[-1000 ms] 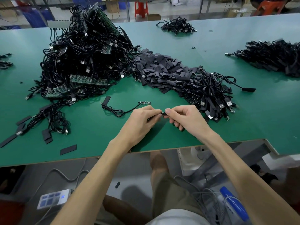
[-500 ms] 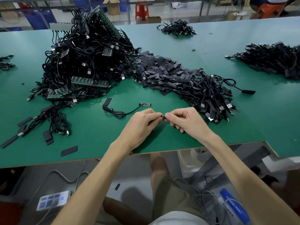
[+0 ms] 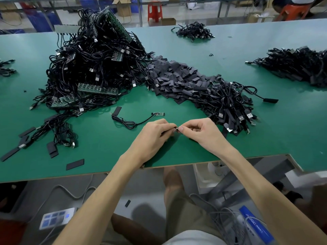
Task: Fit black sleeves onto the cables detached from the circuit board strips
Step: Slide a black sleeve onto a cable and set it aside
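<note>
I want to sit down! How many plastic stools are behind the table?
2: a red stool at top centre and an orange stool at top right. Others may be hidden beyond the view.

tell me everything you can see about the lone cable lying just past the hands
The lone cable is thin, black and looks rubbery. It lies flat on the green table, with its middle bunched in small loops. Its right end carries a small bare circuit board with no sleeve, and its left end is a flat black rectangular piece. It lies apart from the cable heap. Neither hand holds it, though it runs close by the left hand.
</note>
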`<state>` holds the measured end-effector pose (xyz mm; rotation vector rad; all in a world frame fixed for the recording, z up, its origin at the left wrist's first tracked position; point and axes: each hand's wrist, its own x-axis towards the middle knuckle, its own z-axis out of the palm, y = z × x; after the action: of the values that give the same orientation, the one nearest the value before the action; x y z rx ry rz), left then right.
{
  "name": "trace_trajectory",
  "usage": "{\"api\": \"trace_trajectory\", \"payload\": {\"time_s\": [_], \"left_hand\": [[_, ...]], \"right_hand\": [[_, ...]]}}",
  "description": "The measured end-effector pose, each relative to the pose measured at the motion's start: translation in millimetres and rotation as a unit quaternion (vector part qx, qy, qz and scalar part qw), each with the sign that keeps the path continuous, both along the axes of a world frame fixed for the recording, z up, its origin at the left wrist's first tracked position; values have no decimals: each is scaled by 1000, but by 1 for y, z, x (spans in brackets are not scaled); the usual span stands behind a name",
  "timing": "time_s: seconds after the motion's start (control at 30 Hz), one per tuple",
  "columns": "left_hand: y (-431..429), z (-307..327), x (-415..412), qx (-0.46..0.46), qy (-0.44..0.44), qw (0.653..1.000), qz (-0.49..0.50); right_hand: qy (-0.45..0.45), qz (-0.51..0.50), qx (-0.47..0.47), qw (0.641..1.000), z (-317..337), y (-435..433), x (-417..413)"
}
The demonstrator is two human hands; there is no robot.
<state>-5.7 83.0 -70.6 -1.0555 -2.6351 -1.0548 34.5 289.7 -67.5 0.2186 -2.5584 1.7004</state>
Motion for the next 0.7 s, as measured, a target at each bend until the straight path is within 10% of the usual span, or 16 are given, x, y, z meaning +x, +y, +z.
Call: {"api": "trace_trajectory", "payload": {"time_s": [0.7], "left_hand": [[2, 4, 4, -11, 26, 999, 33]], "right_hand": [[-34, -44, -51, 997, 0, -2, -2]]}}
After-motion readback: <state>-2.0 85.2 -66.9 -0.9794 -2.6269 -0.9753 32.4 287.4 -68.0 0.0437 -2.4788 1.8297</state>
